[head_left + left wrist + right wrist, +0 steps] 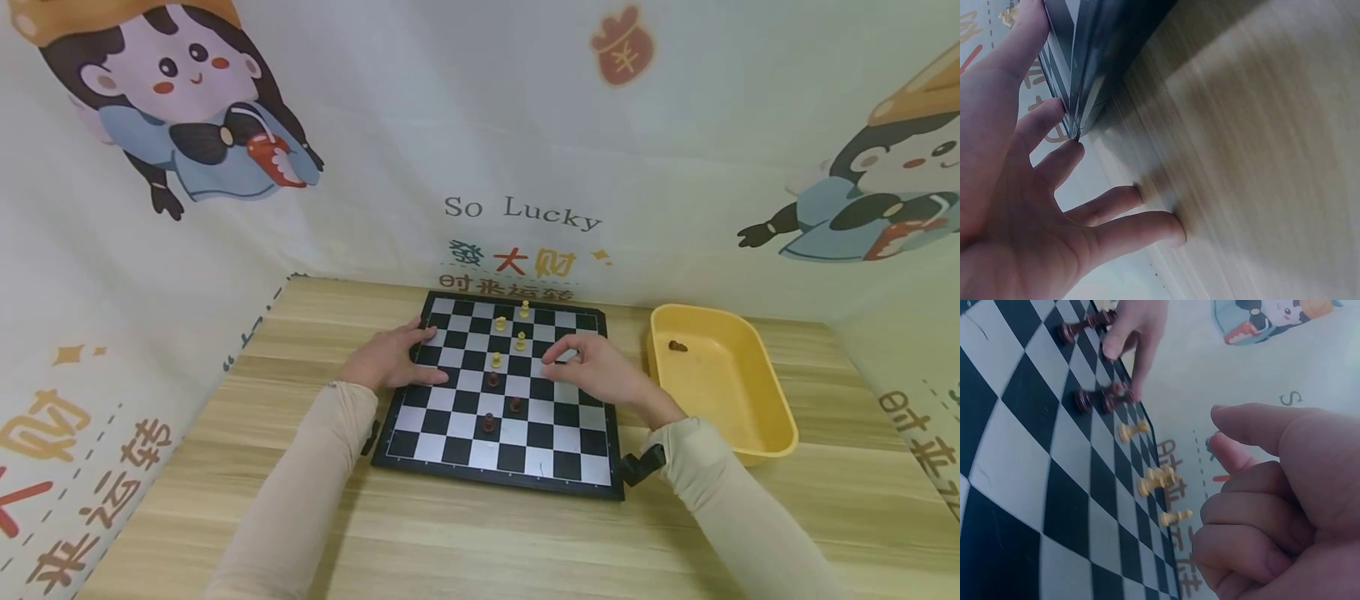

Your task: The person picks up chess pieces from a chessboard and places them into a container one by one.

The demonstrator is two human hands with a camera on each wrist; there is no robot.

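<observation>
A black-and-white chessboard [566, 437] lies on the wooden table. My left hand [386, 358] rests at its left edge, thumb over the squares; the left wrist view shows some fingers [1141, 231] stretched down to the tabletop. Over the board's right half hovers my right hand [596, 371], thumb and index finger extended with a gap between them, the other fingers [1235, 544] curled and nothing held. Several pale yellow chess pieces [521, 341] stand toward the far side. Nearer are dark brown chess pieces [489, 422], among them one facing the closest yellow piece [496, 360].
To the right of the board stands a yellow plastic bin [720, 400] with a brown chess piece [677, 346] lying in it. A printed cloth [375, 125] hangs behind and beside the wooden table [420, 542].
</observation>
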